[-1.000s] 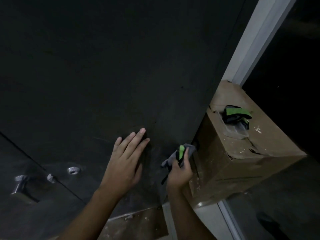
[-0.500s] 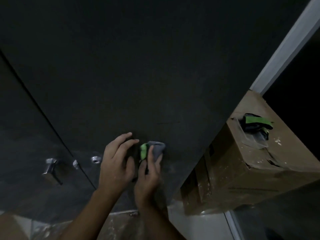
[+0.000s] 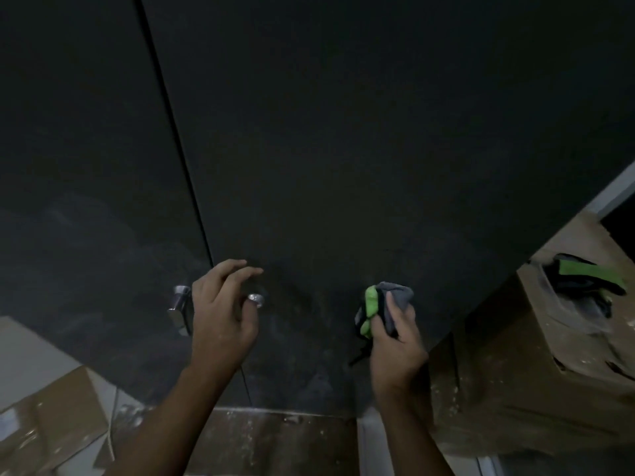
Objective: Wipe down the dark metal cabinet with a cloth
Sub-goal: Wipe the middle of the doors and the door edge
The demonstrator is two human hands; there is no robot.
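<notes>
The dark metal cabinet [image 3: 343, 149] fills most of the head view, with a vertical seam between its two doors and dusty smears low down. My right hand [image 3: 395, 345] grips a bunched grey and green cloth [image 3: 381, 307] against the lower part of the right door. My left hand [image 3: 223, 314] hovers with fingers loosely curled and apart, holding nothing, in front of two silver door knobs [image 3: 256, 299] at the seam. Whether it touches the door cannot be told.
A worn cardboard box [image 3: 536, 372] stands against the cabinet's right side, with a black and green item [image 3: 584, 274] on a clear plastic tray on top. Flattened cardboard [image 3: 51, 424] lies on the dusty floor at lower left. A white frame runs at the far right.
The view has shifted left. My right hand has carried the cloth rightward, away from my left hand. My left hand has lifted its fingers and now sits over the knobs.
</notes>
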